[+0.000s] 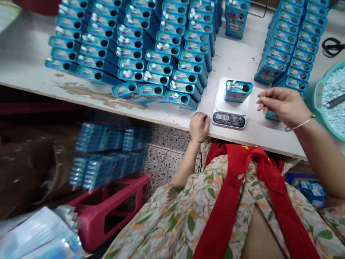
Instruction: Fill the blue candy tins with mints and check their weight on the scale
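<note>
While scale (pixel 234 109) left of right grip (pixel 284 103) bears tin (pixel 237 94), presumably for weighing, left grip (pixel 198 126) curled closed; right's hold: cannot tell.

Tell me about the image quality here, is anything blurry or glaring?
Head view: the scale and its blue tin look fairly sharp; head view: the blue stacks below the tabletop are smeared; head view: pale packaging, lower left, shows bright glare.
</note>
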Tool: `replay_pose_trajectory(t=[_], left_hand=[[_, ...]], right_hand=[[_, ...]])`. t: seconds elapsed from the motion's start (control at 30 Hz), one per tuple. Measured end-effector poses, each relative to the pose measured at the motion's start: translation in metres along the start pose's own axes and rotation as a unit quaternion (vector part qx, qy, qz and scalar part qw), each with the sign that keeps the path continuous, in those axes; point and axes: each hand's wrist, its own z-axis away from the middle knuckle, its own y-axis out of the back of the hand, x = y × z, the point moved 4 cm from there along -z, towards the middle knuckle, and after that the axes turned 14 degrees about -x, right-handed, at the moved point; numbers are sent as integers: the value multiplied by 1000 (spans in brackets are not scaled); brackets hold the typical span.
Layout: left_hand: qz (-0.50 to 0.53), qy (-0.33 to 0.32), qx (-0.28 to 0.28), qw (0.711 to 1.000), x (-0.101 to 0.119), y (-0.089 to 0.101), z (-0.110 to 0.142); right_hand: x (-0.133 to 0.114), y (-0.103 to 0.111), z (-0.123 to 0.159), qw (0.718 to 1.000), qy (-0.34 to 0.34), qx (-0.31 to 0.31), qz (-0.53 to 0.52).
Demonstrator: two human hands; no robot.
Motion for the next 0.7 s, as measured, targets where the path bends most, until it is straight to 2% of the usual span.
replay_pose_trajectory(t=[0.13, 0.23, 0.37, 0.43, 0.57, 0.7], left_hand=[[3, -3, 2, 1000, 0, 0, -1], [8, 4, -2, 1000, -3, -1, 0], [9, -2, 2, 1000, -2, -1, 2], [29, -4, 20, 999, 4, 5, 0], [26, -22, 63, 997, 38, 30, -20], [-2, -56, 15, 998, 78, 48, -59]], right_hand=[[-37, -16, -27, 977, 17, -6, 212], [-53, -25, -45, 943, 32, -3, 332], [-67, -26, -52, 889, 62, 39, 452], [-68, -20, -49, 876, 75, 54, 473], [-54, 3, -27, 903, 102, 69, 412], [-30, 40, 12, 909, 122, 140, 374]])
